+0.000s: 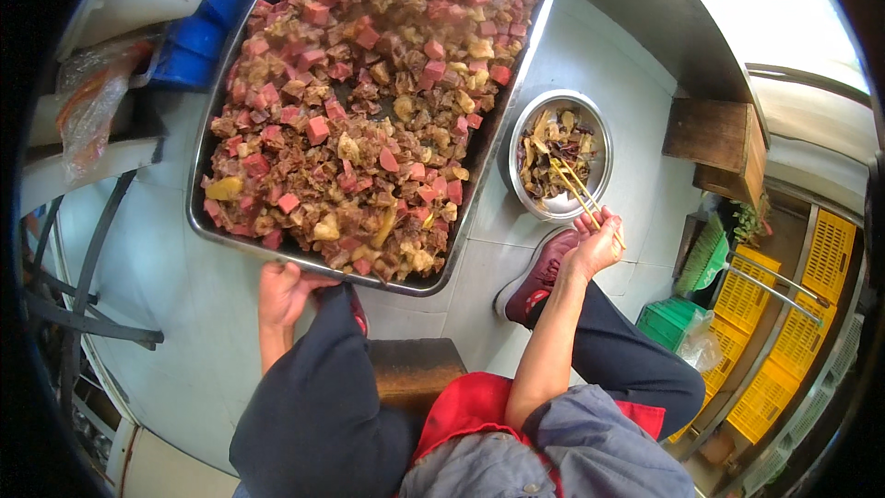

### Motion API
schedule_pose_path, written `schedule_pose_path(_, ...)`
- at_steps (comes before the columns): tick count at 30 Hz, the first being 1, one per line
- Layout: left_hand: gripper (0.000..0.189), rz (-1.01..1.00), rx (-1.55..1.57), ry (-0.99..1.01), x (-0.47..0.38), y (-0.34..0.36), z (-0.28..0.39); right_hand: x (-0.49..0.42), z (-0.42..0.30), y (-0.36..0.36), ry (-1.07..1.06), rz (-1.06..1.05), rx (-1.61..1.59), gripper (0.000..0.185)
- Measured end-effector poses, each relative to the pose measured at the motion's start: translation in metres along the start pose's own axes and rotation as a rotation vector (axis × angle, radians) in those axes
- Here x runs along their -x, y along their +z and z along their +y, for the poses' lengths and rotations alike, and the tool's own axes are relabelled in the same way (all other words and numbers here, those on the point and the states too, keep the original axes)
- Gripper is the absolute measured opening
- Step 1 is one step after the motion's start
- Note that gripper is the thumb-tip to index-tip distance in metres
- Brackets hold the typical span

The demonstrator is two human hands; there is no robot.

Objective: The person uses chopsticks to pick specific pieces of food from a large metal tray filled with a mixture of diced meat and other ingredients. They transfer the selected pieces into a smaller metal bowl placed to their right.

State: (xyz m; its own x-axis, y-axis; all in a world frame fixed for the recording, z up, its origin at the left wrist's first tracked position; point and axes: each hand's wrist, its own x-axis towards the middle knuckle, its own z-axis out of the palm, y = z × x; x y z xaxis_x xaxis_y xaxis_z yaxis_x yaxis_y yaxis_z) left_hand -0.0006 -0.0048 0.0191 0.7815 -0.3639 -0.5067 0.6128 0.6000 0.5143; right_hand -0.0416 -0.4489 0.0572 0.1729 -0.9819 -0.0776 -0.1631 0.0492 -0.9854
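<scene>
My right hand [596, 243] holds a pair of wooden chopsticks [581, 192], their tips down in a round steel bowl [606, 131] on the floor. Brown slices and dark dried pieces [546, 145], seemingly spices, lie in that bowl. A large, deep metal tray [460, 259] extends ahead of me, heaped with browned chopped meat [276, 152] and pink cubes [318, 130]. At its near left edge my left hand [280, 294] grips the rim, with some fingers hidden beneath. A yellowish slice [225, 188] rests on the meat at the left.
Under me is a wooden stool [415, 366]. A blue crate [190, 48] and a plastic bag [97, 100] are on the left, above dark curved metal legs [90, 270]. Rightward are a wooden box [719, 138], a green broom [704, 256] and yellow crates [750, 283].
</scene>
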Motion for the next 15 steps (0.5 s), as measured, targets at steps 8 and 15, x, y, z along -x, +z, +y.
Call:
schedule_pose_path(8,0.032,-0.016,0.016,0.012,-0.003,-0.002,-0.005,-0.001,-0.042,0.002,-0.021,0.018,-0.07,0.028)
schedule_pose_path(15,0.023,-0.005,0.012,0.003,0.0,-0.003,-0.002,-0.005,-0.043,0.0,0.009,0.016,-0.173,0.027)
